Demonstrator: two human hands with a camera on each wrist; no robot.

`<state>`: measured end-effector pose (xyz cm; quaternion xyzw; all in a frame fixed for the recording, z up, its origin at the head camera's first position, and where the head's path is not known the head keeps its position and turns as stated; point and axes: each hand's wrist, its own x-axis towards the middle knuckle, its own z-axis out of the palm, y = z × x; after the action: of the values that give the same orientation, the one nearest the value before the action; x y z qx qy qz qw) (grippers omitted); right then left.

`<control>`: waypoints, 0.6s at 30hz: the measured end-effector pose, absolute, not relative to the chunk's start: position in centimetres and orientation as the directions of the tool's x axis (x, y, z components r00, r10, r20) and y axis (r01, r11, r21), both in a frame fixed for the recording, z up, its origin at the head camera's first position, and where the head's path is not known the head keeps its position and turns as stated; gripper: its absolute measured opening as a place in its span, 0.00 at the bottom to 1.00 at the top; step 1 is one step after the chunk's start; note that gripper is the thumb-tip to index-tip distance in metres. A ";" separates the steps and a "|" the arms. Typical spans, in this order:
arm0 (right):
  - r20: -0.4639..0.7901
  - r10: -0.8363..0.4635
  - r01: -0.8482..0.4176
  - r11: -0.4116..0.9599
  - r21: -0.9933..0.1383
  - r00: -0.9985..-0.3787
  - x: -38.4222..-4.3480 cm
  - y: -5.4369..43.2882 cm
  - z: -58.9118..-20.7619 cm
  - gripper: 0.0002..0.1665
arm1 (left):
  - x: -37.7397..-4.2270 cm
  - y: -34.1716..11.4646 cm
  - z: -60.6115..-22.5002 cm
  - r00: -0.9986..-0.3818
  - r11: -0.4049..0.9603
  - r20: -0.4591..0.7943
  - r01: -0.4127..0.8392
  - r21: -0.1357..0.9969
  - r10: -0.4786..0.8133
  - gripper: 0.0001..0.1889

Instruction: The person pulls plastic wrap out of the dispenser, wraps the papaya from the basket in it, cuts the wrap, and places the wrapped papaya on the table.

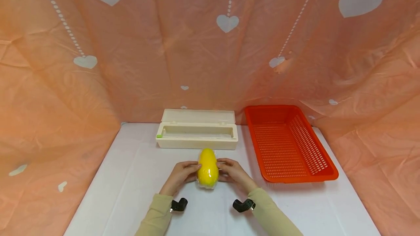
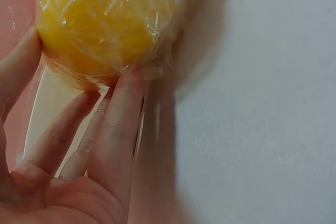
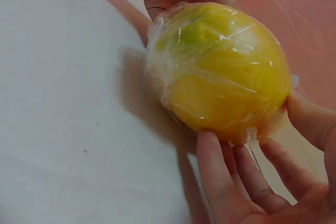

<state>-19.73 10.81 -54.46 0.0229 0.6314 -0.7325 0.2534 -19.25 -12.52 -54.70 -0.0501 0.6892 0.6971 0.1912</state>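
A yellow oblong fruit (image 1: 207, 168), wrapped in clear cling film, is held between both hands above the white table. My left hand (image 1: 183, 174) grips its left side, the thumb on the near face and the fingers around beneath it. From the right, my right hand (image 1: 233, 172) grips it the same way. Crinkled film gathers along the lower side of the fruit (image 2: 105, 24) in the left wrist view. A greenish patch shows through the film on the fruit (image 3: 226, 72) in the right wrist view, where fingertips of both hands meet its surface.
Behind the hands sits a long cream dispenser box (image 1: 197, 144), its lid raised and a green slider at its left end. An orange-red plastic basket (image 1: 262, 166) stands to the right. Peach cloth (image 1: 197, 65) with white hearts hangs around the white table (image 1: 131, 177).
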 end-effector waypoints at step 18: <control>-0.350 -0.327 0.390 -0.062 -0.919 -0.878 -19.7 10.9 -54.2 0.33 | -19.1 -12.1 -54.3 -0.924 0.045 -0.357 -0.354 0.934 0.140 0.35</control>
<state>-19.71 10.93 -54.24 0.0246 0.6389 -0.7285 0.2461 -19.10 -12.09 -54.31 -0.0764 0.7001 0.6868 0.1796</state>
